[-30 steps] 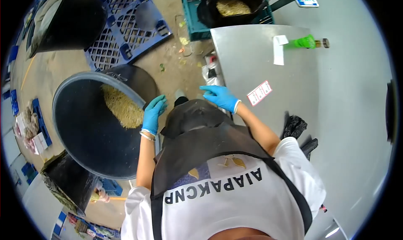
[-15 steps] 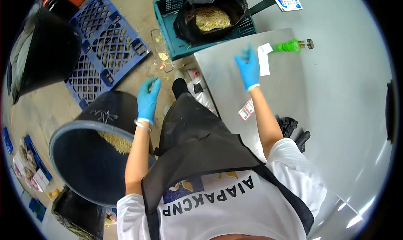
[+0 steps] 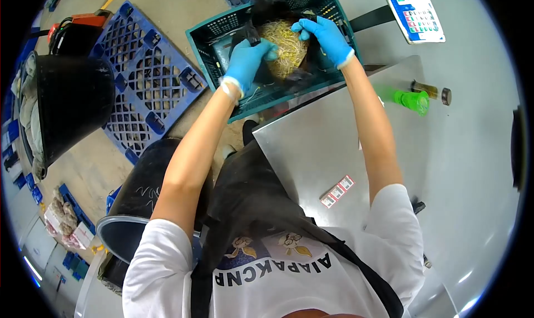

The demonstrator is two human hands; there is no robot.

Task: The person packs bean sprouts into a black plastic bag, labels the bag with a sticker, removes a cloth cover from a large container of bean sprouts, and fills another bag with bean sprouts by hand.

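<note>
Bean sprouts (image 3: 283, 50) fill a black plastic bag (image 3: 272, 7) inside a green plastic crate (image 3: 201, 53). My left hand (image 3: 247, 63), in a blue glove, is closed on the left side of the bag's mouth, its fingertips beside the sprouts. On the opposite side, my right hand (image 3: 329, 40), also gloved in blue, has its fingers bent and pinched at the bag's edge. Parts of the bag's rim are hidden behind both hands.
A steel table (image 3: 311, 145) bears a strip of labels (image 3: 337, 191) and a green plastic object (image 3: 413, 101). A scale panel (image 3: 414, 12) stands at upper right. To the left are a blue pallet (image 3: 147, 76) and black tubs (image 3: 75, 101), (image 3: 147, 187).
Both hands have reached forward from beside the table and tub to the bag in the crate, and have taken hold of its edges. The view has shifted toward the crate.
</note>
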